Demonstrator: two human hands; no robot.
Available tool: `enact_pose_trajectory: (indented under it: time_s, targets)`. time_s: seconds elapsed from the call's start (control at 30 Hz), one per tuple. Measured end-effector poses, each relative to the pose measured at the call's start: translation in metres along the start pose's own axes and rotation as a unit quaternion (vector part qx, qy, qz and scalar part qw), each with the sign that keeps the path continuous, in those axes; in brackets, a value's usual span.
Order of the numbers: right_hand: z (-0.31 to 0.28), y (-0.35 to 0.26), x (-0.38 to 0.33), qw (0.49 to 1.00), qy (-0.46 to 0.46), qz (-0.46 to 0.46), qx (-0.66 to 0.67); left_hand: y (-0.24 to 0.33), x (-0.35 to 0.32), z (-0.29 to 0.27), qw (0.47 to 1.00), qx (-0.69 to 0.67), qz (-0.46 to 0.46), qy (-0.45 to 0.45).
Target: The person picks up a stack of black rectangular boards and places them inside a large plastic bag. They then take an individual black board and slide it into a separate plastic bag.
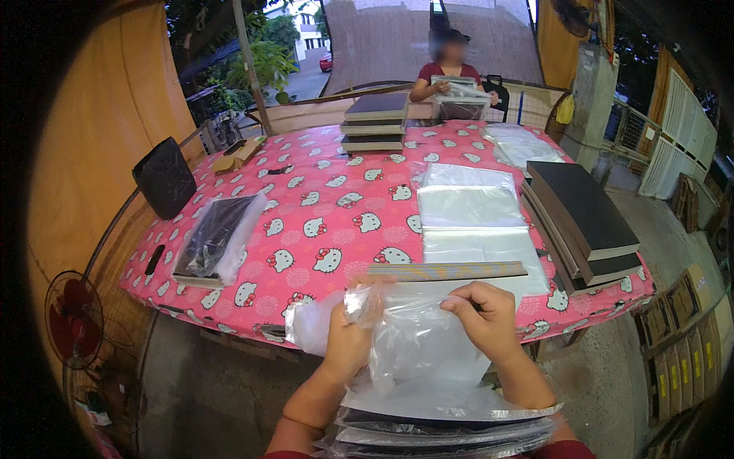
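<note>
Near the front edge of the table I hold a clear plastic bag (413, 336) between my two hands. My left hand (348, 340) is closed on its left side, where crumpled plastic covers part of the fingers. My right hand (485, 314) pinches the upper right edge of the bag between thumb and fingers. Just beyond the bag lies a thick book (451, 269), its page edge showing; whether it is partly inside the bag I cannot tell. Below my hands, close to my body, is a stack of plastic-wrapped books (451, 432).
Flat clear bags (478, 214) lie beyond my right hand, beside a stack of dark books (581, 214). A plastic-covered book (218, 237) is at left on the pink tablecloth (329, 229). Another book stack (375, 122) stands at the far side, where a person (451, 76) handles bagged books.
</note>
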State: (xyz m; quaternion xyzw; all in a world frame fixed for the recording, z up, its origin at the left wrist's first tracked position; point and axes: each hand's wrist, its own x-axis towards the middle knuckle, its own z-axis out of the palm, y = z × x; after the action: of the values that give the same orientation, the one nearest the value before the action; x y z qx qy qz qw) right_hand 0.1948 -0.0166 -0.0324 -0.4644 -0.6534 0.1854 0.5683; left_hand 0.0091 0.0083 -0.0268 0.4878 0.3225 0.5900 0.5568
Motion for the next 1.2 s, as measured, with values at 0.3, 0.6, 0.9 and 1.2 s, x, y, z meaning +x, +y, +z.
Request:
enact_pose_trajectory:
  time_s: [0.3, 0.6, 0.9, 1.2]
  targets:
    - [-0.017, -0.002, -0.005, 0.998, 0.003, -0.021, -0.052, -0.016, -0.021, -0.001, 0.997, -0.010, -0.063, 0.042]
    - [-0.018, -0.006, -0.014, 0.993, 0.041, -0.042, -0.105, -0.029, -0.020, -0.006, 0.993, 0.044, 0.110, -0.025]
    - [-0.026, 0.000, -0.021, 0.979, 0.018, -0.008, 0.202, -0.024, -0.022, -0.016, 0.912, 0.222, -0.120, -0.324]
    - [-0.053, 0.029, -0.019, 0.749, -0.258, 0.077, 0.605, -0.035, -0.003, -0.050, 0.937, 0.071, -0.185, -0.287]
